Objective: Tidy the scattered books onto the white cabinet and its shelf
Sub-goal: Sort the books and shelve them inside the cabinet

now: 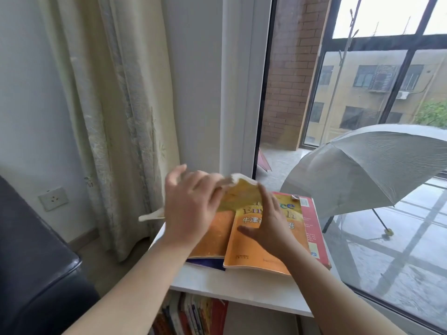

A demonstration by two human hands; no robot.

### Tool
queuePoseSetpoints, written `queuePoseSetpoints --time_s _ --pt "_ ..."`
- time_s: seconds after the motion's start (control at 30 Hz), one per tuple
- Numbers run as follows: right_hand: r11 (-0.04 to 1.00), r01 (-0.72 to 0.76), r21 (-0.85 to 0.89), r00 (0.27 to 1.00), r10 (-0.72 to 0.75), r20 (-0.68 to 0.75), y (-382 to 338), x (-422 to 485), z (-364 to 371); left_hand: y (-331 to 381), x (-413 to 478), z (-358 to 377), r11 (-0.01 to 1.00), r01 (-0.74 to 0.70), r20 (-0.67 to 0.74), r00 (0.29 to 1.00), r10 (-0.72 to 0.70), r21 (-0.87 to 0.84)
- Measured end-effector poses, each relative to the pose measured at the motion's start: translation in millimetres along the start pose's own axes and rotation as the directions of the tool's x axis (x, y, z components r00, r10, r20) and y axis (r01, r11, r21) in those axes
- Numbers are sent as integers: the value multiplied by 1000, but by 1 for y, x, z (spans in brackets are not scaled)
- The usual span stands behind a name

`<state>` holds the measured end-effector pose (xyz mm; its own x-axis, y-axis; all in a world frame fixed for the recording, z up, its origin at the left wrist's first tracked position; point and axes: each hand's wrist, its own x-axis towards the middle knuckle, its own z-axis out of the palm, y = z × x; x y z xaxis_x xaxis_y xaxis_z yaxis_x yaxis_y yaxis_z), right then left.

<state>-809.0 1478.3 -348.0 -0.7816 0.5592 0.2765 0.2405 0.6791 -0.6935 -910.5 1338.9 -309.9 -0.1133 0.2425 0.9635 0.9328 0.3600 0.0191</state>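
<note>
Head view: a tall window fills the right side, and a pale patterned curtain hangs to its left. Beyond the glass stands an open grey umbrella. A dark padded seat takes the lower left corner.

Below the window frame sits the white cabinet, with a row of upright books on its shelf underneath. On its top lies a red book. An orange book with printed lettering rests partly over it. Just beside that, to the left, a second orange book lies on a purple book.

At their far end a yellowed cover curls upward (whose cover it is cannot be told).

The left hand reaches over the second orange book to that curl; blur hides whether its fingers grasp it. The right hand lies flat on the lettered orange book, fingers straight and spread. A wall socket sits low at left.
</note>
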Motion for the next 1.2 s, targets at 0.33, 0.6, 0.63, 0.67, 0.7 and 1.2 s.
queuePoseSetpoints --time_s 0.33,0.6,0.63,0.67,0.7,1.2 --pt "967 246 -69 915 -256 -312 -19 0 -37 9 20 -1 950 244 -98 969 -228 196" --pt "953 -186 239 880 270 -392 7 15 -55 16 -23 25 586 784 631 352 -691 205" --pt "950 -247 190 878 302 -371 13 17 -54 16 -30 31 545 803 705 241 -667 241" --pt "941 -302 150 880 336 -335 22 17 -51 14 -39 39 488 836 754 147 -640 251" --pt "925 -360 122 878 380 -292 32 14 -47 13 -49 45 411 877 788 62 -613 250" --pt "692 -624 363 752 658 41 79 7 -27 23 -90 78 -68 969 802 -237 -548 239"
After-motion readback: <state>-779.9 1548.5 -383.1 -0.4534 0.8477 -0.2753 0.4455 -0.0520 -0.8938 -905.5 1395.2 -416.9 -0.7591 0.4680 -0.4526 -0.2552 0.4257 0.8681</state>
